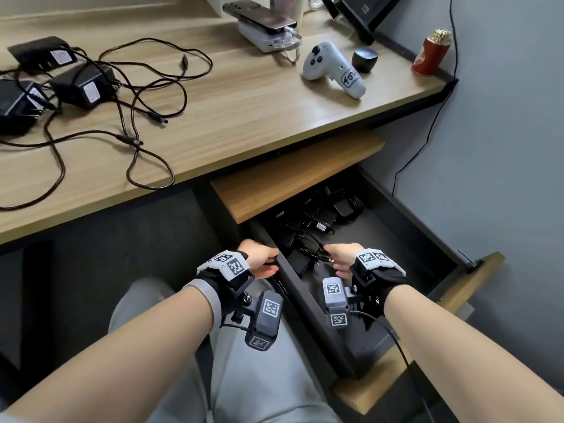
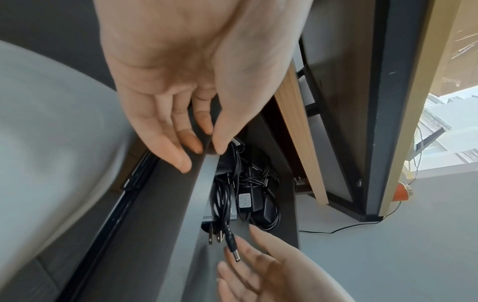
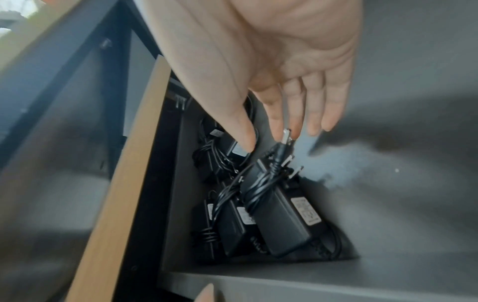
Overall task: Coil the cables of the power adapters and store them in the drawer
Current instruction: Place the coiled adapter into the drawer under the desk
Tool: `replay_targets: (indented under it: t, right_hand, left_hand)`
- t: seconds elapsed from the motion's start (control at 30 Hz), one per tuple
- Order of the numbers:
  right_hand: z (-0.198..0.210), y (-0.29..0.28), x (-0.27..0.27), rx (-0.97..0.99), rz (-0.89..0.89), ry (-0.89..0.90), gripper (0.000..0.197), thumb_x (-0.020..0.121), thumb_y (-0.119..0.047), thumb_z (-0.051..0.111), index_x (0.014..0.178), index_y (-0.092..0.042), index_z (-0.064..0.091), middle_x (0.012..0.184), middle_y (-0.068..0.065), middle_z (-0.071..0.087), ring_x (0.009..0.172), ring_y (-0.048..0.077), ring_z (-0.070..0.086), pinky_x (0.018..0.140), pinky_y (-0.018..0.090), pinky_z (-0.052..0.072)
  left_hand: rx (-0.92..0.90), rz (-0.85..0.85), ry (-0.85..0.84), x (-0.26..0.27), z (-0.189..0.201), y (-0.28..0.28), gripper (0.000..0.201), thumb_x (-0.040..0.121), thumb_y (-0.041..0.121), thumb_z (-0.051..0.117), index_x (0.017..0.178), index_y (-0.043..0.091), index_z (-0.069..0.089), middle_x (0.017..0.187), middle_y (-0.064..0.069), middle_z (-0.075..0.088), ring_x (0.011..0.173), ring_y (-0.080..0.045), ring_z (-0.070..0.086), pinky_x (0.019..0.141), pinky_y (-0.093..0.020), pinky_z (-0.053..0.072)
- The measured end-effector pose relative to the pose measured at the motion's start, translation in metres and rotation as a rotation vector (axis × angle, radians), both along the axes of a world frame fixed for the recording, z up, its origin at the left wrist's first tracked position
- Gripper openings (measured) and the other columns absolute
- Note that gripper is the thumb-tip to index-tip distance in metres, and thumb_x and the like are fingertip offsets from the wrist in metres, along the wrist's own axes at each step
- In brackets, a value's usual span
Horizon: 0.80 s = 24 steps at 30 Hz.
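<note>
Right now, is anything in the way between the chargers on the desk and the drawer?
Nothing visible blocks it. The drawer is pulled open, with bare floor beside the coiled adapters. The three adapters on the desk still have loose, tangled cables needing coiling first.

Wooden desk (image 1: 244, 111): three black adapters (image 1: 82, 85) with loose tangled cables (image 1: 146, 96), white controller (image 1: 332, 70), power bank (image 1: 268, 38), red cup (image 1: 430, 56).
</note>
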State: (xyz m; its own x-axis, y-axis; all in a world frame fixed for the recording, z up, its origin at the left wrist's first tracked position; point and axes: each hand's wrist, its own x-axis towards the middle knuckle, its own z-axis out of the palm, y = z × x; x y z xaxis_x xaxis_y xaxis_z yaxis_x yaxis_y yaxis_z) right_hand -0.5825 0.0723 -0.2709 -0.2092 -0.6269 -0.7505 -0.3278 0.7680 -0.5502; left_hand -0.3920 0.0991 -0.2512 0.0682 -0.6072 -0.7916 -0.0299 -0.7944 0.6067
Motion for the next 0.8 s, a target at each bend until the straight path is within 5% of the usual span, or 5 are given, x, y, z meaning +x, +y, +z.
replay_targets:
  t: [0.1,0.27,0.43,0.6,0.8]
  right_hand:
    - [0.021,-0.003,0.000,-0.046,-0.001,0.055,0.045,0.084,-0.025,0.064,0.122,-0.002,0.056,0.117,0.017,0.063,0.099,0.026,0.060,0.093,0.041,0.050]
    - [0.086,-0.006,0.023,-0.146,0.033,-0.171,0.046,0.096,-0.009,0.043,0.139,0.005,0.035,0.145,0.022,0.034,0.116,0.028,0.056,0.110,0.036,0.033]
    - [0.161,-0.009,0.063,-0.356,0.118,-0.293,0.030,0.096,-0.013,0.050,0.123,-0.003,0.055,0.124,0.011,0.060,0.111,0.023,0.059,0.097,0.030,0.046]
    - [0.217,-0.014,0.120,-0.536,0.271,-0.357,0.022,0.095,-0.014,0.051,0.111,-0.003,0.060,0.101,0.010,0.065,0.082,0.018,0.062,0.084,0.028,0.050]
    - [0.248,-0.019,0.198,-0.609,0.477,-0.353,0.013,0.094,-0.014,0.053,0.101,-0.005,0.060,0.085,0.003,0.063,0.071,0.014,0.059,0.073,0.023,0.050]
  left_hand:
    - [-0.012,-0.049,0.035,0.010,0.020,0.006,0.013,0.096,0.010,0.053,0.083,0.007,0.049,0.080,-0.007,0.054,0.083,-0.023,0.061,0.065,-0.026,0.051]
    - [-0.153,-0.112,0.078,0.025,0.072,0.007,0.011,0.098,0.012,0.049,0.105,0.004,0.049,0.083,-0.009,0.056,0.074,-0.022,0.061,0.070,-0.029,0.051]
    - [-0.354,-0.189,0.116,0.046,0.142,0.011,0.007,0.095,0.015,0.054,0.096,0.008,0.055,0.081,-0.008,0.060,0.075,-0.023,0.066,0.070,-0.029,0.055]
    - [-0.612,-0.135,0.078,0.090,0.202,0.018,0.010,0.096,0.017,0.052,0.097,0.009,0.058,0.079,-0.006,0.063,0.070,-0.020,0.068,0.068,-0.027,0.057]
    - [-0.751,0.089,-0.064,0.170,0.236,0.024,0.012,0.097,0.017,0.051,0.092,0.009,0.059,0.081,-0.008,0.063,0.073,-0.020,0.067,0.070,-0.029,0.057]
